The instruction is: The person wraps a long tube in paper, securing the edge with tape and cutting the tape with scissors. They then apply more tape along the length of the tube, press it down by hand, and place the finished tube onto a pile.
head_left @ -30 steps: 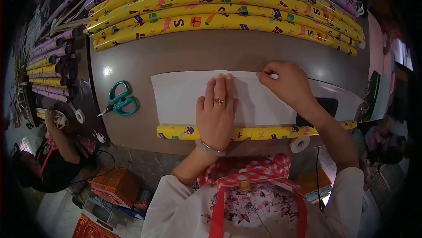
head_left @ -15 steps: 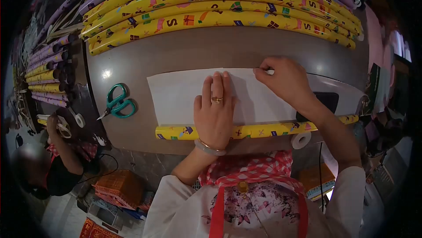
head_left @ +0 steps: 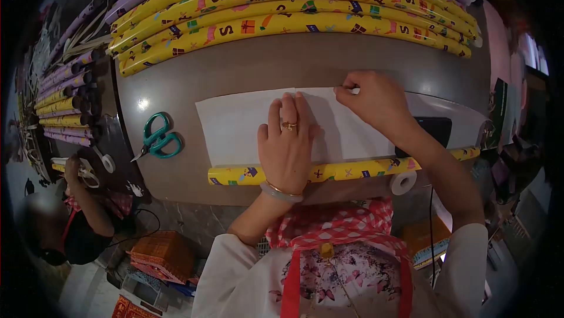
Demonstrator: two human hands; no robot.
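Observation:
A sheet of wrapping paper [head_left: 235,130] lies with its white back up on the table. Its near side runs into a yellow printed roll [head_left: 364,170]. My left hand [head_left: 286,141] rests flat on the white side, fingers stretched towards the far edge. At that far edge, further right, my right hand [head_left: 373,100] has thumb and forefinger pinched together; what is between them is too small to make out. Under my right forearm lies a dark, flat, phone-like object [head_left: 433,131]. A roll of tape [head_left: 403,182] sits at the near edge of the table.
Teal-handled scissors [head_left: 157,139] lie to the left on the table [head_left: 205,65]. Several yellow rolls of wrapping paper [head_left: 264,27] lie across the back, with purple rolls behind. At far left, a co-worker's hand [head_left: 73,168] is near a second table with stacked rolls [head_left: 64,106].
My right hand has shifted very slightly up and left along the far edge, still pinched. My left hand stays almost where it was on the paper.

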